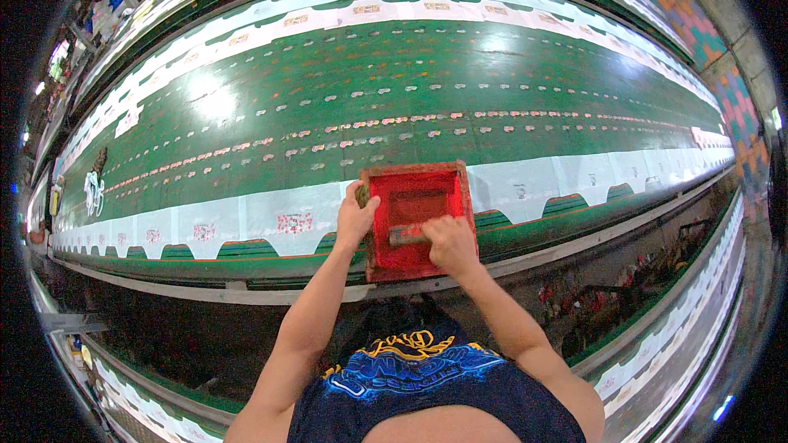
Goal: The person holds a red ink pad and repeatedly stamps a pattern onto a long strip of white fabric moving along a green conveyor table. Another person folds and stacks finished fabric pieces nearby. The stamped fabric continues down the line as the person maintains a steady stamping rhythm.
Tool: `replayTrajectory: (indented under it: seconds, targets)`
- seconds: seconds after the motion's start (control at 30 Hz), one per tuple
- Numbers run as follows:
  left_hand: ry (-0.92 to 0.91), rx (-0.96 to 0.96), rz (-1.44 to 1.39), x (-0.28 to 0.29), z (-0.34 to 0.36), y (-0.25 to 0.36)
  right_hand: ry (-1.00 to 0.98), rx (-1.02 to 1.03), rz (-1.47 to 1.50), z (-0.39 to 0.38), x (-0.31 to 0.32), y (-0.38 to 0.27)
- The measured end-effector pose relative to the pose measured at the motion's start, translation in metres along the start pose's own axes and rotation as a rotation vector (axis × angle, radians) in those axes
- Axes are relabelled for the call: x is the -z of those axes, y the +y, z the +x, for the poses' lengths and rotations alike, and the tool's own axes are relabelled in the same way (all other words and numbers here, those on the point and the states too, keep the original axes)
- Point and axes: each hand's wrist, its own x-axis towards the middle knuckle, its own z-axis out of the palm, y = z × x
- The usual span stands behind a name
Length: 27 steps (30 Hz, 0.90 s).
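A screen-printing frame (415,170) with wooden edges and red-stained inner walls lies over the row of white fabric pieces (238,226) along the near edge of the green table. My left hand (355,220) grips the left side of the frame, its fingers wrapped over the edge beside a small greenish-brown lump (362,195). Inside the frame, my right hand (452,246) is closed on a squeegee (404,235), which lies across the red mesh. The squeegee's right end is hidden by my fingers. The fabric under the frame is covered.
To the left, several fabric pieces carry red and dark prints (295,223); those at right show fainter grey ones (520,191). Small printed marks run along the green table (328,74). A metal rail (197,290) borders its near edge. Another long table (657,353) stands behind me at right.
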Motion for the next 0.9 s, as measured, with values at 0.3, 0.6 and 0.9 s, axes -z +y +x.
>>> replayTrajectory:
  seconds: [0.3, 0.6, 0.9]
  targets:
    - [0.021, -0.004, 0.032, -0.004, -0.005, 0.005, 0.132, 0.013, 0.02, -0.033, 0.013, -0.018]
    - [0.058, -0.106, -0.09, -0.081, -0.017, 0.055, 0.103, -0.002, 0.024, -0.061, 0.066, 0.066]
    - [0.049, -0.09, -0.052, -0.223, -0.038, 0.125, 0.128, -0.021, 0.003, -0.12, 0.107, 0.207]
